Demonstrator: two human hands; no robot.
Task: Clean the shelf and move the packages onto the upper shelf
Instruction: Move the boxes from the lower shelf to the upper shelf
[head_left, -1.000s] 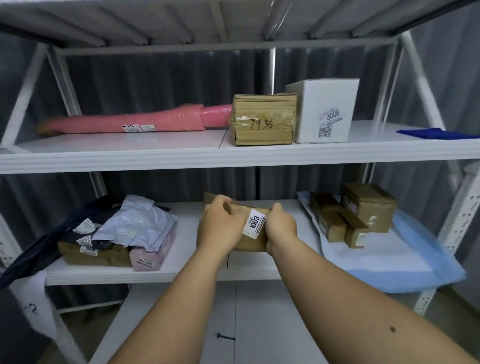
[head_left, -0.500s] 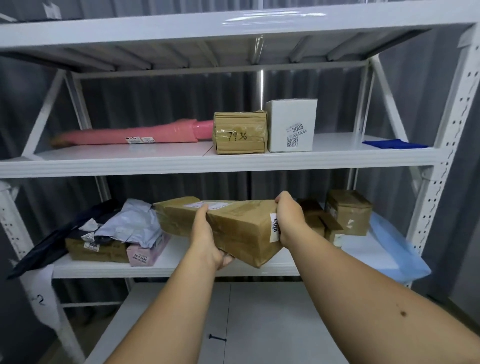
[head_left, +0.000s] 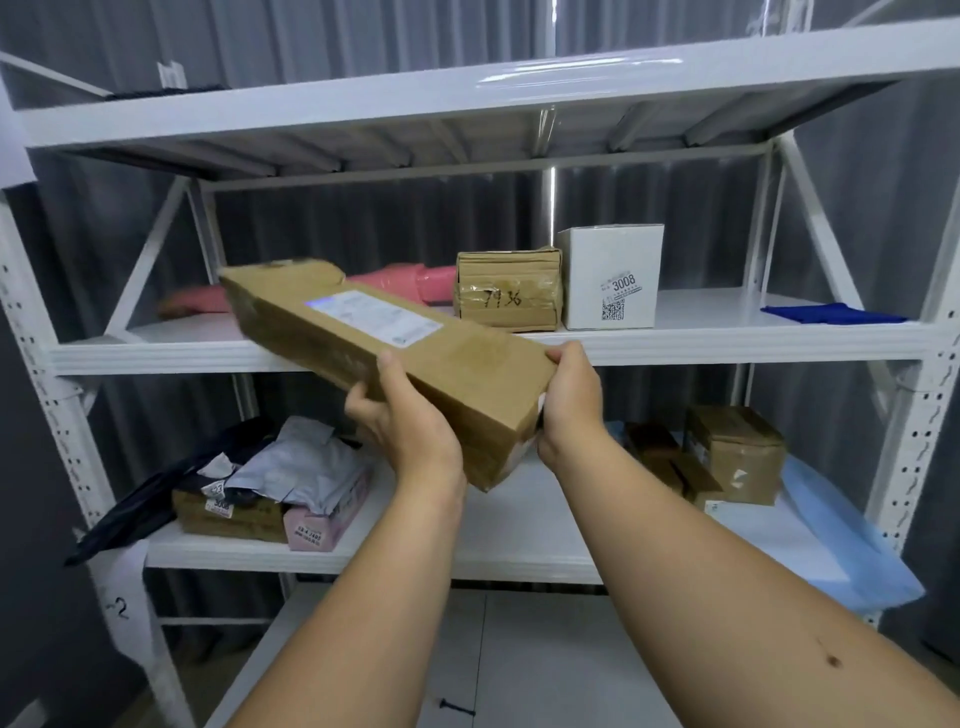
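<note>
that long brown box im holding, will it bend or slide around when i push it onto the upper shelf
The long brown box probably stays stiff: it spans from the left hand and right hand at one end to the upper shelf without sagging. Its smooth cardboard should slide easily on the glossy white shelf. It seems fairly light, since an end grip carries it.
</note>
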